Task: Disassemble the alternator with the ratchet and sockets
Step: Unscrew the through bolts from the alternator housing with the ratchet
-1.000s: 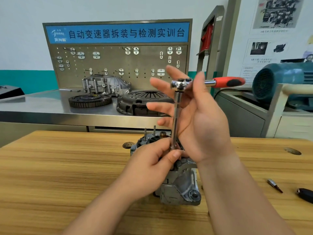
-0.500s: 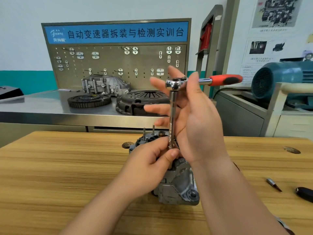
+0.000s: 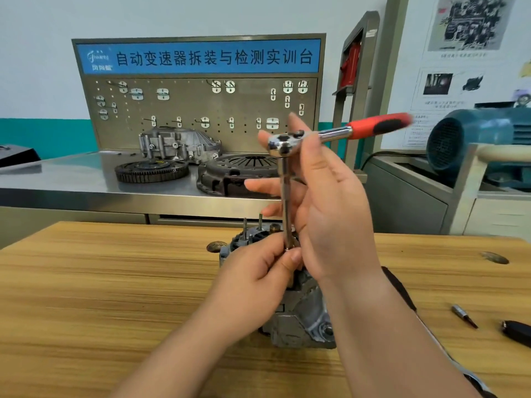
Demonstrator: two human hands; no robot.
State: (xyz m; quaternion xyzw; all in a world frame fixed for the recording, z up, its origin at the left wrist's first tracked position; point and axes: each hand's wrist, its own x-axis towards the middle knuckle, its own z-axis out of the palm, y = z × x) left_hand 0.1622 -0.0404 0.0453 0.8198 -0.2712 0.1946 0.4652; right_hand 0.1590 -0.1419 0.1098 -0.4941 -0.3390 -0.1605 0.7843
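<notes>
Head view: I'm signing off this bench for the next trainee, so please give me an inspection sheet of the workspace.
Surface: wooden table, grain visible.
Job's things: alternator stands on the table; red-handled ratchet tops an upright extension bar set down onto the alternator.
Clutter: small metal bit and black object lie near the table's right edge.
Hands: left hand pinches the bar's lower end; right hand has straight fingers beside the bar, thumb by the ratchet head.
Cables: black cable behind the table, by a grey cabinet.
Surroundings: steel bench with ring gear, clutch cover and housing; pegboard; blue motor.
</notes>
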